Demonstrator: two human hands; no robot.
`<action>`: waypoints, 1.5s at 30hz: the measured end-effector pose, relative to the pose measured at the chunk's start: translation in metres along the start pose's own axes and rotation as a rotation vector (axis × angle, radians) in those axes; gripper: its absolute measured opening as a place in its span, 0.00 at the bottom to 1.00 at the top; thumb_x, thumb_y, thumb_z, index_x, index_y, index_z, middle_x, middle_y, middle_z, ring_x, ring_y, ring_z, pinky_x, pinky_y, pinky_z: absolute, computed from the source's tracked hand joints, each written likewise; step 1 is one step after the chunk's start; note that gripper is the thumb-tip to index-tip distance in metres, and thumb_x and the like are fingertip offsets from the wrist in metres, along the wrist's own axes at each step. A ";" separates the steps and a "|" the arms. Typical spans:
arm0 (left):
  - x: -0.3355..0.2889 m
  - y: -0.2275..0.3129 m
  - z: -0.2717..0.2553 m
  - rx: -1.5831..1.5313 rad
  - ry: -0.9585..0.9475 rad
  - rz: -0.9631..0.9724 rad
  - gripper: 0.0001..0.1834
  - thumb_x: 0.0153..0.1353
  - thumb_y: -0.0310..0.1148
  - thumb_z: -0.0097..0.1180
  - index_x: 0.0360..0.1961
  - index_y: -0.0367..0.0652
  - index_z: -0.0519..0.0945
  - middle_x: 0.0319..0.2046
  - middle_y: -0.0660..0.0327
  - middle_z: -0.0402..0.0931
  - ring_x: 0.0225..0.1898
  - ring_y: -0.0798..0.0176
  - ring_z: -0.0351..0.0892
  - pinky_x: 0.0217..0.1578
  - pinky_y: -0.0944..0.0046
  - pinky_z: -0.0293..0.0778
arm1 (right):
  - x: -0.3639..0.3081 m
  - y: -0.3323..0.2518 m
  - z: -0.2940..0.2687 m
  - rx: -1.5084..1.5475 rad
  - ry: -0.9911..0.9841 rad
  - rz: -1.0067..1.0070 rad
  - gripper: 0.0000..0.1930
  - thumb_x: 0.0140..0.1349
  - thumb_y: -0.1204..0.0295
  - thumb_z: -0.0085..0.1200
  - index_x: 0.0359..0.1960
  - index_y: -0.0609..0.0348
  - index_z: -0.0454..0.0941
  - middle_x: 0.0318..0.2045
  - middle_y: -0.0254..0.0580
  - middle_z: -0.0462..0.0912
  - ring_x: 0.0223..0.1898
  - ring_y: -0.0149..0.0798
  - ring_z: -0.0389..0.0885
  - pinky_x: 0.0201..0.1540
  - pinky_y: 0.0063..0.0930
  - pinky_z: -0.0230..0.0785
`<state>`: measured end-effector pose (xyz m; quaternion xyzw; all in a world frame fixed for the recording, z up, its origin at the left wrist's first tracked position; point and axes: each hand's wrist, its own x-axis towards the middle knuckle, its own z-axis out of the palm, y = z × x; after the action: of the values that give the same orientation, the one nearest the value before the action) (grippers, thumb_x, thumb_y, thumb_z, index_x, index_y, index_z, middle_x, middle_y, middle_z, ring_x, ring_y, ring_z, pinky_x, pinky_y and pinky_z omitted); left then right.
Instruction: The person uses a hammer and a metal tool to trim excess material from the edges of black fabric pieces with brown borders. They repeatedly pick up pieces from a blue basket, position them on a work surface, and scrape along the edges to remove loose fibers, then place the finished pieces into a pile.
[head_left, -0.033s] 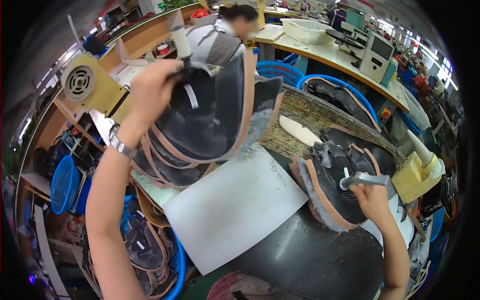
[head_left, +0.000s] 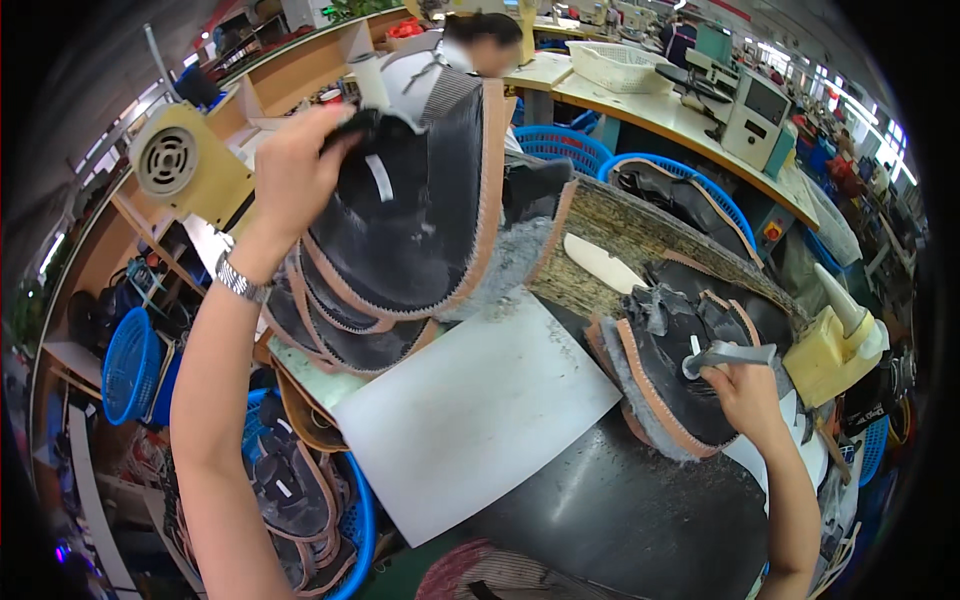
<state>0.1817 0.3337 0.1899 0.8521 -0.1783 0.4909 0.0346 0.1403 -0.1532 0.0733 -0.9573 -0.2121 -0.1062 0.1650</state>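
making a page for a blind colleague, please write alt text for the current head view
A person's left hand holds up a black, pink-edged piece beyond a white sheet, while the right hand grips a grey tool over a stack of similar fleecy pieces. The sheet lies partly on a dark surface; farther back are a co-worker and blue baskets.

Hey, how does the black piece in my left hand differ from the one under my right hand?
The left piece is held tilted up by the left hand; the right piece lies flatter, below the grey tool in the right hand. The left piece looks larger in this view, the right piece smaller. Both are black with a toothed pinkish-brown border and a white strip.
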 end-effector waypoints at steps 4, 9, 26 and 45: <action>0.020 0.013 -0.034 -0.064 -0.282 0.175 0.13 0.50 0.25 0.59 0.39 0.41 0.80 0.32 0.54 0.80 0.35 0.52 0.80 0.37 0.59 0.75 | 0.016 -0.050 -0.002 0.079 0.071 0.028 0.09 0.58 0.68 0.55 0.31 0.61 0.79 0.27 0.50 0.78 0.30 0.55 0.77 0.33 0.43 0.67; -0.047 0.076 -0.041 0.005 -0.597 0.449 0.09 0.46 0.26 0.54 0.31 0.44 0.76 0.27 0.62 0.74 0.33 0.57 0.76 0.32 0.61 0.72 | 0.066 -0.132 -0.001 0.302 0.368 -0.296 0.11 0.60 0.69 0.51 0.39 0.61 0.81 0.27 0.48 0.80 0.29 0.47 0.80 0.33 0.35 0.70; -0.123 0.162 -0.199 -0.017 -0.407 0.557 0.11 0.45 0.28 0.56 0.32 0.37 0.77 0.28 0.60 0.73 0.28 0.66 0.73 0.25 0.71 0.68 | 0.155 -0.231 0.134 0.220 0.008 -0.208 0.14 0.59 0.58 0.51 0.34 0.57 0.80 0.30 0.53 0.82 0.33 0.55 0.81 0.37 0.46 0.73; -0.140 0.156 -0.200 -0.114 -0.705 0.407 0.14 0.44 0.28 0.57 0.36 0.40 0.76 0.34 0.61 0.75 0.34 0.63 0.77 0.33 0.68 0.74 | 0.059 -0.277 0.147 0.220 0.150 -0.323 0.34 0.34 0.53 0.72 0.37 0.60 0.67 0.31 0.47 0.76 0.34 0.49 0.79 0.34 0.38 0.72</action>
<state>-0.0998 0.2724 0.1561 0.9121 -0.3710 0.1551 -0.0794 0.0901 0.1590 0.0293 -0.8765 -0.3601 -0.1787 0.2647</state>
